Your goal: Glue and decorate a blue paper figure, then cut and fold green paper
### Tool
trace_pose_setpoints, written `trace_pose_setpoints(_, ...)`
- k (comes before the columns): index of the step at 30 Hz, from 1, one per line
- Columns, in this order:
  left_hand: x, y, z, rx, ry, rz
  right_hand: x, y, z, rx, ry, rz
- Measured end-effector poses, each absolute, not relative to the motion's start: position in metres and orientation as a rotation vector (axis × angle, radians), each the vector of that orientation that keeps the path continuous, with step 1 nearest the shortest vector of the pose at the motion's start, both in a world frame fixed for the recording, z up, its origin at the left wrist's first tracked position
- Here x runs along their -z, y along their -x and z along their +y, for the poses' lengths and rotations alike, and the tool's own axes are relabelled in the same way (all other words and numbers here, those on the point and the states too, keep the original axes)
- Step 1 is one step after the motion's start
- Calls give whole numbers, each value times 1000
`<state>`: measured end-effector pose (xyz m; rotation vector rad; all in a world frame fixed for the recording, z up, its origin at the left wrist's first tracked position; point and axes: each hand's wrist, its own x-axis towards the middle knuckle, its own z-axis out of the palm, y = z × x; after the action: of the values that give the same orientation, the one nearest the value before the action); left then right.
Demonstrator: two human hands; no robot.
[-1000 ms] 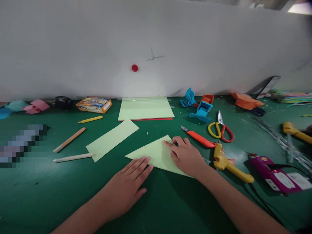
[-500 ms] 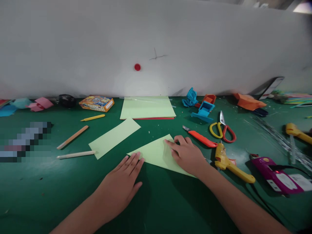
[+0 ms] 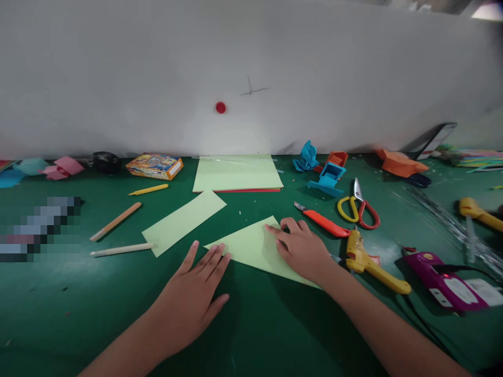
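Grn tbl (image 3: 255, 330), pale-grn triangular paper (image 3: 251, 249)

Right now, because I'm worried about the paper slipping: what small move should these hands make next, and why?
Probably slide the left hand rightward along the near edge of the paper triangle, pressing lightly. Its fingertips are by the triangle's left corner, while the right hand has a finger near the top corner and seems to pin the sheet.

The left hand (image 3: 190, 296) and right hand (image 3: 302, 252) are bare, with slender, tapering fingers. Both forearms (image 3: 377, 319) are bare and slim; whether the dark patch (image 3: 482, 370) at the near right corner is a sleeve cannot be told.
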<state>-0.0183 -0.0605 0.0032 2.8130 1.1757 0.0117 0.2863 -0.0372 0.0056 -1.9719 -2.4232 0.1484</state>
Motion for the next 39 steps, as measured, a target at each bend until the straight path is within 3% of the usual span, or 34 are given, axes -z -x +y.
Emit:
trace_pose_setpoints(23,-7,43,-31,-80,-2832,1114,-5,-283,-38,-50,2039,-2509)
trace_pose_setpoints(32,-27,52,-23,-389,-2834,1518,-4,-286,-36,-46,1996,-2520)
trace_pose_setpoints(39,-11,50,-21,-284,-2823,1464,-9,-283,-36,-92,2012,-2530)
